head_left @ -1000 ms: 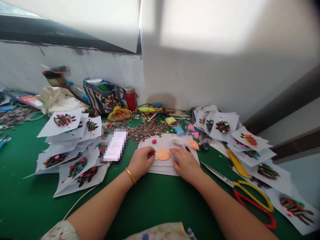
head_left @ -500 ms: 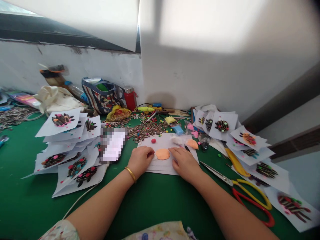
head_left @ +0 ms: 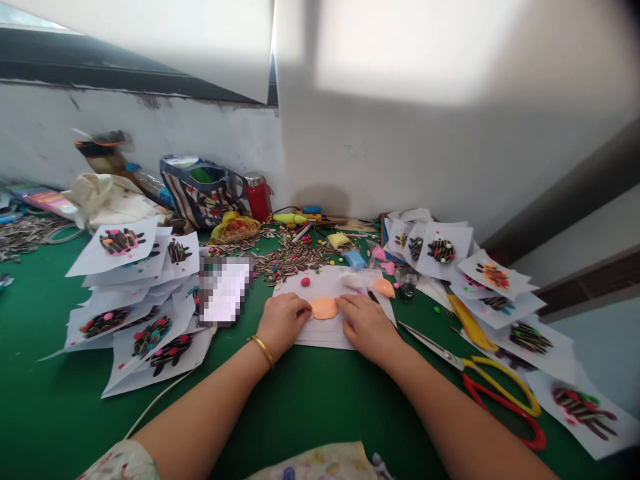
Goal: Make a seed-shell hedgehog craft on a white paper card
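A flattened oval of orange modelling clay (head_left: 325, 308) lies on a stack of white paper (head_left: 320, 335). At its left edge, my left hand (head_left: 283, 321) has its thumb and fingers pinched together against the clay. My right hand (head_left: 367, 327) rests on the paper with its fingers stretched out, their tips at the clay's right edge. A small red clay ball (head_left: 305, 282) sits on the paper above the oval. Further right is another lump of orange clay (head_left: 383, 287), beside a whitish clear wrapper (head_left: 353, 279).
Scissors (head_left: 460, 362) with red and yellow handles lie to the right, near a yellow-handled tool (head_left: 473, 323). Decorated white cards (head_left: 155, 260) are stacked on both sides. Sunflower seeds (head_left: 285, 263), clay packets, a pixelated phone-like object (head_left: 226, 293), a red flask (head_left: 258, 200) and a striped bag (head_left: 200, 193) stand around.
My left fingertips have moved slightly right and now meet the clay's edge. My right hand stays at the other edge. The whole view has shifted a little.
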`<state>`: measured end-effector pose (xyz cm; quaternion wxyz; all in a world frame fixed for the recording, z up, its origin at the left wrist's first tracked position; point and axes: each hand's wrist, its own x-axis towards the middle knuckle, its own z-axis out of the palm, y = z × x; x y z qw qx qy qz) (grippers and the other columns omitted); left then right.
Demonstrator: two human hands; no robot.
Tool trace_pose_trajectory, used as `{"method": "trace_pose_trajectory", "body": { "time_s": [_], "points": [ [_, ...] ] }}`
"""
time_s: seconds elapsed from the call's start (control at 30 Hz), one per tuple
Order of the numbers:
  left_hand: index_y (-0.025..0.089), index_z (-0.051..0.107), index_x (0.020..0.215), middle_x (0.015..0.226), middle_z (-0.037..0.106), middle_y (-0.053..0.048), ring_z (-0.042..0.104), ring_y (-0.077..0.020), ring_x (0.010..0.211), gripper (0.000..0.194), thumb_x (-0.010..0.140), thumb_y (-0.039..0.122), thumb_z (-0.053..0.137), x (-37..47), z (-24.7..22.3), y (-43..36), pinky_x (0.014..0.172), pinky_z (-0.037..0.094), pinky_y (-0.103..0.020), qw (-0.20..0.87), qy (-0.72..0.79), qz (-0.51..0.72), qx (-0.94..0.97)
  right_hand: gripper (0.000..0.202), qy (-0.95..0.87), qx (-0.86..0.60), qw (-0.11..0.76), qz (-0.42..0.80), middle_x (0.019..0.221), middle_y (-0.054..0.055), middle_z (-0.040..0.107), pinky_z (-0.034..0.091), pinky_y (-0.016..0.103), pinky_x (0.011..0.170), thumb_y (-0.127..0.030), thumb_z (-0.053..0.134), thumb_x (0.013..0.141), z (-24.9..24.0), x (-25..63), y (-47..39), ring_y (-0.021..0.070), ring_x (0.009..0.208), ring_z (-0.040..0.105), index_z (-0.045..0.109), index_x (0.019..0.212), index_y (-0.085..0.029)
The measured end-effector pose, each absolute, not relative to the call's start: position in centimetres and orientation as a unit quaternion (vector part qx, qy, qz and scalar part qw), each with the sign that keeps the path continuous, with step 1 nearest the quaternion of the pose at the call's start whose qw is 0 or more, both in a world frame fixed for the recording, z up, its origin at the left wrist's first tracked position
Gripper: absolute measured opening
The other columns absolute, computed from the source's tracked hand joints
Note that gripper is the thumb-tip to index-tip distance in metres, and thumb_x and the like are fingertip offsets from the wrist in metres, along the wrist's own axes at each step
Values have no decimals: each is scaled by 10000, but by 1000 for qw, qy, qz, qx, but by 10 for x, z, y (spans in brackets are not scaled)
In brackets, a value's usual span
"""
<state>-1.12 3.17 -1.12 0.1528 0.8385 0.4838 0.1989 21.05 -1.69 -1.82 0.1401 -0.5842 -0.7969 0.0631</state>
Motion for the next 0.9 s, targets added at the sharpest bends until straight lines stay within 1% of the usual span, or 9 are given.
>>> {"method": "trace_pose_trajectory", "body": {
  "time_s": [0.2, 0.43, 0.63, 0.9],
  "points": [
    [248, 752, 862, 878, 715, -35, 634, -185, 863, 139, 847, 260, 614, -11, -12, 32, 803, 428, -316, 141, 481, 194, 843, 495, -796, -584, 144, 60, 1348, 86, 568, 329, 427, 1111, -161, 516, 827, -20, 211, -17, 245, 1246, 479, 547, 1320, -197],
    [231, 739, 976, 939, 734, -42, 651, -188, 883, 210, 866, 196, 564, -20, -12, 32, 833, 472, -313, 163, 460, 212, 847, 486, -794, -588, 138, 65, 1357, 81, 563, 335, 424, 1107, -161, 506, 833, -17, 210, -18, 252, 1246, 481, 551, 1316, -187],
    [254, 755, 972, 939, 730, -38, 649, -188, 871, 289, 824, 102, 558, -24, -12, 32, 840, 482, -318, 148, 421, 206, 871, 484, -794, -587, 140, 69, 1351, 83, 567, 332, 418, 1111, -150, 504, 831, -14, 210, -18, 242, 1244, 484, 553, 1312, -183],
    [247, 769, 970, 959, 728, -42, 644, -195, 877, 272, 837, 121, 569, -23, -11, 30, 838, 480, -329, 123, 416, 180, 883, 486, -796, -586, 133, 67, 1357, 88, 559, 330, 416, 1110, -159, 511, 834, -17, 211, -17, 241, 1251, 480, 546, 1318, -190]
  ]
}}
